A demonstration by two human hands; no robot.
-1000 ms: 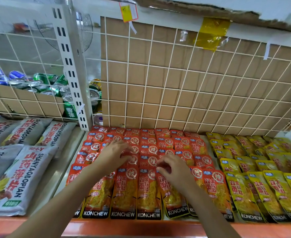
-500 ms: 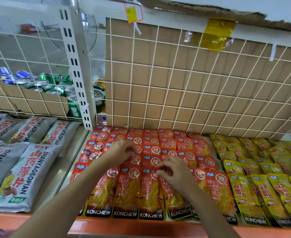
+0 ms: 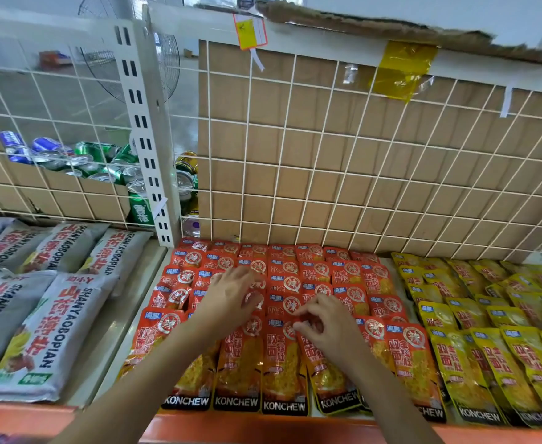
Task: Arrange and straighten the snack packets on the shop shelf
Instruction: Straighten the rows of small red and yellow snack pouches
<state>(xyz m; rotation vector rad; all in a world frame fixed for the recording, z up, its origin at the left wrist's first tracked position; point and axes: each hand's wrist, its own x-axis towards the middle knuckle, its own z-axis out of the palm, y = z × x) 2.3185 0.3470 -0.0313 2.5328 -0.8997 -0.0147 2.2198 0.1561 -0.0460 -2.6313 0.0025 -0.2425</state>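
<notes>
Red KONCHEW snack packets (image 3: 282, 363) lie in overlapping rows across the middle of the shelf. My left hand (image 3: 231, 299) rests flat on the packets left of centre, fingers spread and pointing toward the back. My right hand (image 3: 325, 325) sits just to its right, fingers curled and pinching the top edge of a front-row red packet (image 3: 327, 376) that lies slightly tilted. Both forearms cover parts of the front row.
Yellow KONCHEW packets (image 3: 487, 347) fill the shelf's right side. Grey SHANYAOBOPIAN bags (image 3: 48, 325) lie on the left shelf. A white wire grid (image 3: 327, 161) backed by cardboard stands behind. Drink cans (image 3: 96, 161) sit beyond the grid at left. An orange shelf lip (image 3: 263, 427) runs along the front.
The view has tilted slightly, shifting the shelf lower in frame. Both hands stay on the red packets, with the right fingers working at the same packet's top edge.
</notes>
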